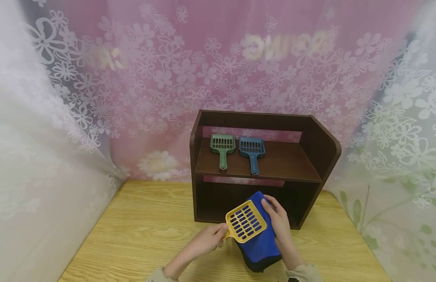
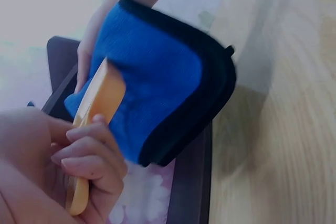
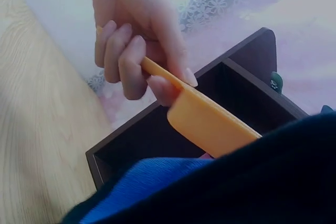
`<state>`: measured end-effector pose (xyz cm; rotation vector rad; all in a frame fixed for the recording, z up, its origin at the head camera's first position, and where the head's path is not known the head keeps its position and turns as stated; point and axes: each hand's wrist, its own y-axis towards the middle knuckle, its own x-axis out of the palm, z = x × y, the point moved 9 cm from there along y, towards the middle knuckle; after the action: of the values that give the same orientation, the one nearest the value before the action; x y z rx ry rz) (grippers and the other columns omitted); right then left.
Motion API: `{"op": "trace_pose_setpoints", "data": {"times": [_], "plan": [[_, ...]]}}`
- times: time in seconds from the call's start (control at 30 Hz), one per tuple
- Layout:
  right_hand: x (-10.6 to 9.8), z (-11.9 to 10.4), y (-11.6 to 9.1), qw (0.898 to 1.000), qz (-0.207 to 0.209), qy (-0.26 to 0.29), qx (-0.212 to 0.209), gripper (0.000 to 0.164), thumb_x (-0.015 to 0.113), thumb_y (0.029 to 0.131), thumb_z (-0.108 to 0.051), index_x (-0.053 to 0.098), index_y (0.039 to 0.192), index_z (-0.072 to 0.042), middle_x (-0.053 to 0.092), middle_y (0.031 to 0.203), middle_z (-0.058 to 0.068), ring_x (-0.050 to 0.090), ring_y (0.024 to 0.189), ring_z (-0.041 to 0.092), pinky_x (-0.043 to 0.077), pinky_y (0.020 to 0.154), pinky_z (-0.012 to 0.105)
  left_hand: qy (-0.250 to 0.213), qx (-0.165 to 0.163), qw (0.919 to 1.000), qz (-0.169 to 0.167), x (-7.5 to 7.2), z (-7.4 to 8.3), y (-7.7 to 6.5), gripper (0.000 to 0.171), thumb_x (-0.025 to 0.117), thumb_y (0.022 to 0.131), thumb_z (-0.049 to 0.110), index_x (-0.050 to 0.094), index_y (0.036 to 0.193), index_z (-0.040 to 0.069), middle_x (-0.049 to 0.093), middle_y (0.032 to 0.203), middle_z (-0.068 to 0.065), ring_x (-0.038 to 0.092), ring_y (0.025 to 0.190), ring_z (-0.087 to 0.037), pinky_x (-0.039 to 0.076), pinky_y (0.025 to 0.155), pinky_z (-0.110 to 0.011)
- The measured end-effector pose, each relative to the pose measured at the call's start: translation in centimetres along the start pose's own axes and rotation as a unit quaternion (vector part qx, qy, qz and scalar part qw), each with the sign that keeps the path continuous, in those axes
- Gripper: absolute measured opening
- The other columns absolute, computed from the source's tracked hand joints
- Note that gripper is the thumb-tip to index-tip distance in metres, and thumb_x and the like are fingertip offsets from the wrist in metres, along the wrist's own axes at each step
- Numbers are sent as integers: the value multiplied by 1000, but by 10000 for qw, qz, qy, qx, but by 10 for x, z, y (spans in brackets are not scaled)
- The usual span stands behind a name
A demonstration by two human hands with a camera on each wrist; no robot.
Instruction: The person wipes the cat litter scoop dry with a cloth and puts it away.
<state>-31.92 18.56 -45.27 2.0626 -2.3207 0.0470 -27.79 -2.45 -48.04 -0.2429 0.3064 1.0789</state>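
My left hand [image 1: 208, 237] holds a yellow litter scoop [image 1: 246, 222] by its handle, fingers curled round it as the left wrist view shows. The slotted face of the scoop is turned up toward the head camera. Behind and below it is a blue cloth [image 1: 261, 247] with black edging, gripped by my right hand [image 1: 280, 222] along its right side. In the left wrist view the scoop [image 2: 111, 95] is seen edge-on in front of the cloth [image 2: 157, 72]. Whether scoop and cloth touch, I cannot tell.
A dark brown two-level shelf [image 1: 260, 177] stands behind my hands on the wood-grain table [image 1: 140, 231]. On its upper board lie a green litter scoop [image 1: 223, 150] and a blue litter scoop [image 1: 253, 154], handles toward me. Flowered curtains [image 1: 151, 98] hang around the table.
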Motion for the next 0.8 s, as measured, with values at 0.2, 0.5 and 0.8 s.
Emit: {"op": "trace_pose_setpoints", "data": {"times": [0.2,0.5,0.8], "plan": [[9,5,3,9985,-483,-123,238,39,56,106,-26,53,138,-5,66,100,1,64,85,15,55,72,27,-269,6,9980,-575,0,7,-2,38,41,111,34,66,98,9,44,66,5,31,52,-7,24,45,-20],[7,12,0,9992,-305,15,254,41,59,104,-30,55,136,-4,68,102,3,66,87,16,57,75,28,607,199,9977,244,-13,16,-2,38,46,109,38,70,93,13,65,81,4,54,65,-6,35,50,-21],[1,20,-14,9985,-238,151,476,42,59,105,-26,53,138,-2,70,108,2,69,91,14,59,76,29,739,200,9949,654,-24,18,-3,33,48,108,37,73,103,17,70,87,5,63,73,-11,41,54,-23]]}}
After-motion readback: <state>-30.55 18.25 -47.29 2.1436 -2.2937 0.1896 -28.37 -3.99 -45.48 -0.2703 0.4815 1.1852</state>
